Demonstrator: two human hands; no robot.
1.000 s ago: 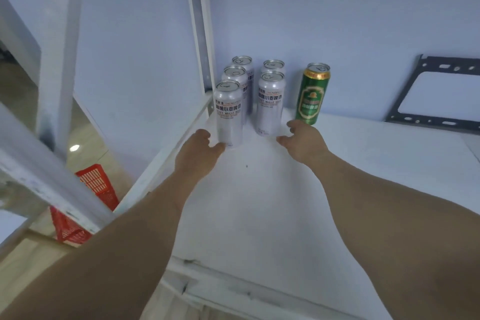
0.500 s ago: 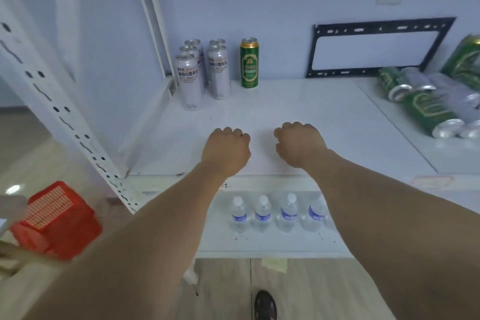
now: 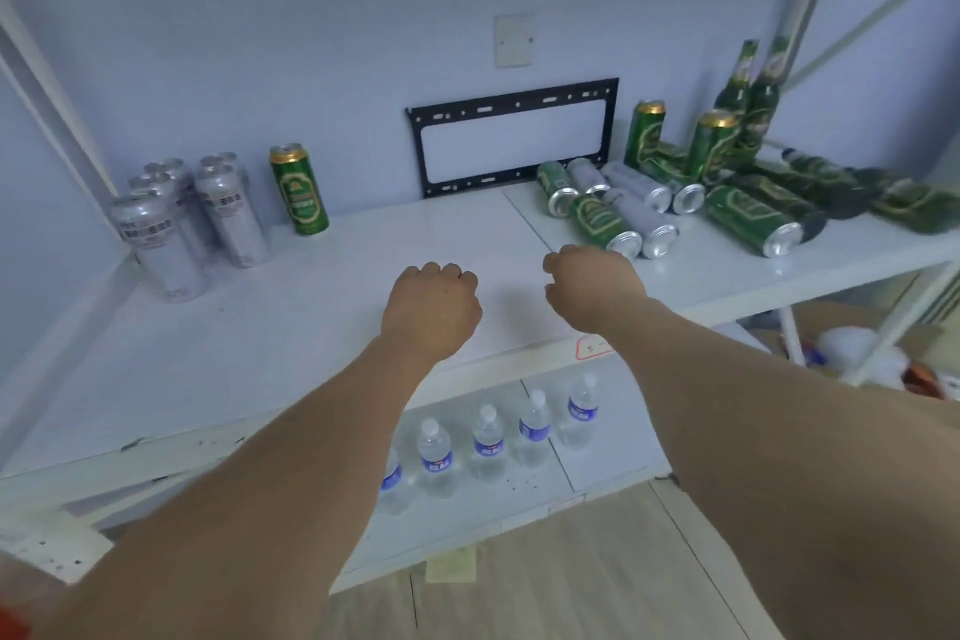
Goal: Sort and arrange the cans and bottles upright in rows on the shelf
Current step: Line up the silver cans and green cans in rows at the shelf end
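My fingers are curled in on both sides and grasp nothing: the left hand (image 3: 431, 312) and right hand (image 3: 592, 288) hang knuckles-up over the bare front of the shelf (image 3: 311, 327), neither touching a can. Below them, on the lower shelf, water bottles (image 3: 488, 442) already stand in a row. Farther back at the left, the silver cans (image 3: 182, 218) stand upright in two short rows, with one green can (image 3: 300, 190) upright just beside them. At the right rear lies the pile (image 3: 675, 208) of green and silver cans on their sides, two green cans and two glass bottles (image 3: 748, 94) standing behind it, more bottles lying flat. I judge the sorting well under half done: the silver rows are started, the green row has one can, and the pile remains.
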